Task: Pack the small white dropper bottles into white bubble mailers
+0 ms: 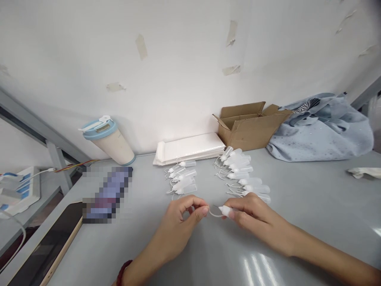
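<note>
My right hand [253,212] pinches a small needle-tip squeeze bottle [226,211] by its white top, with the thin metal needle pointing left. Most of the bottle's body is hidden by my fingers. From the top a thin white strap [215,215] curves left to my left hand [187,216], whose thumb and forefinger close on its end. Whatever sits at that end is covered by the fingertips. Behind my left hand lies one group of similar translucent bottles [186,180]. A second group of bottles [238,167] lies behind my right hand, tips and straps facing left.
White flat boxes or envelopes [190,149] are stacked against the wall beside an open cardboard box [250,129]. A light blue fabric bag [321,135] is at right. On the left are a blue-lidded cup [111,141], a phone [49,242] and a power strip [25,186].
</note>
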A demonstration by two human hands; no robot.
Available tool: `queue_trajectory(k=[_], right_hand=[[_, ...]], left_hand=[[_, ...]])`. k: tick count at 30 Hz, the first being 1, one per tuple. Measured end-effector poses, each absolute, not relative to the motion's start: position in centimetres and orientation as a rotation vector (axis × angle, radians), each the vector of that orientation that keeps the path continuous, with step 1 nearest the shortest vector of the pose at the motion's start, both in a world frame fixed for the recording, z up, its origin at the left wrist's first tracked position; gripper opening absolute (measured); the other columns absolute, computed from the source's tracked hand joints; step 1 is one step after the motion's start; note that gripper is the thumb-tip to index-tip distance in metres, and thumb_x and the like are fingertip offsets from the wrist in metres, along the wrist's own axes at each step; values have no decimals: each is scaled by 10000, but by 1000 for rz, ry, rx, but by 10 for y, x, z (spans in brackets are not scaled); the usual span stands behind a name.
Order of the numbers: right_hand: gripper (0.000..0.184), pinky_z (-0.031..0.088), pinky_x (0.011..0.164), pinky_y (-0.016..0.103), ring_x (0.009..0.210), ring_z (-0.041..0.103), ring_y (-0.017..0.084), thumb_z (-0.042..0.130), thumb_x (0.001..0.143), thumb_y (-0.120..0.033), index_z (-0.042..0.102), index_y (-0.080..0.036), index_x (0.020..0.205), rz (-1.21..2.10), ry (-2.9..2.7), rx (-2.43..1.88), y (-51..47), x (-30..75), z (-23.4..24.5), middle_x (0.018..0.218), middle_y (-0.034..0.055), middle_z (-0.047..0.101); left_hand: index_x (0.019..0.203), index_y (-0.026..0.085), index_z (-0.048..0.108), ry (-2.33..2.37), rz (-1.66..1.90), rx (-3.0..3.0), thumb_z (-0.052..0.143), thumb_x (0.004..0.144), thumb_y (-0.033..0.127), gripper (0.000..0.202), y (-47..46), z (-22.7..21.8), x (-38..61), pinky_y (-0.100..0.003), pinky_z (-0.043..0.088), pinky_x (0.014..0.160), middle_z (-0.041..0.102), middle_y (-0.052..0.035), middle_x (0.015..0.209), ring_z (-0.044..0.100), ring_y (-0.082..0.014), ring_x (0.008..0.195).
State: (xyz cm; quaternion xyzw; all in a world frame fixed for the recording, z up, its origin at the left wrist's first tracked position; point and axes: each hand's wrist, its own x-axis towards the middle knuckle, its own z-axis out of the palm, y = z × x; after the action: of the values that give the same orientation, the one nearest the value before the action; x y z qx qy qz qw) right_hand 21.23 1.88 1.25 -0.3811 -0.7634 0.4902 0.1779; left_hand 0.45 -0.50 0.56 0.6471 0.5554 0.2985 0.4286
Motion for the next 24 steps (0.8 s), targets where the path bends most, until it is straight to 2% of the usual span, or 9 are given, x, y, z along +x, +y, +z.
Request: queue_trajectory(k=[12,24], right_hand=[[278,224,494,256,505,272,103,385,880,-303,549,-169,700,1534,-2097,-1092,17,211,17,536,-60,255],[283,268,526,242,518,318,100,383,880,-303,534,-173,678,1506,-2148,-1103,16,211,19,539,-56,298]], left_hand=[[804,249,686,1279,765,1550,532,874,347,196,-7,3,4,-254,436,708,690,14,784,573,-163,752],[804,237,678,1228,753,1518,524,889,362,215,-9,2,4,-234,403,667,652,16,752,521,-146,715]])
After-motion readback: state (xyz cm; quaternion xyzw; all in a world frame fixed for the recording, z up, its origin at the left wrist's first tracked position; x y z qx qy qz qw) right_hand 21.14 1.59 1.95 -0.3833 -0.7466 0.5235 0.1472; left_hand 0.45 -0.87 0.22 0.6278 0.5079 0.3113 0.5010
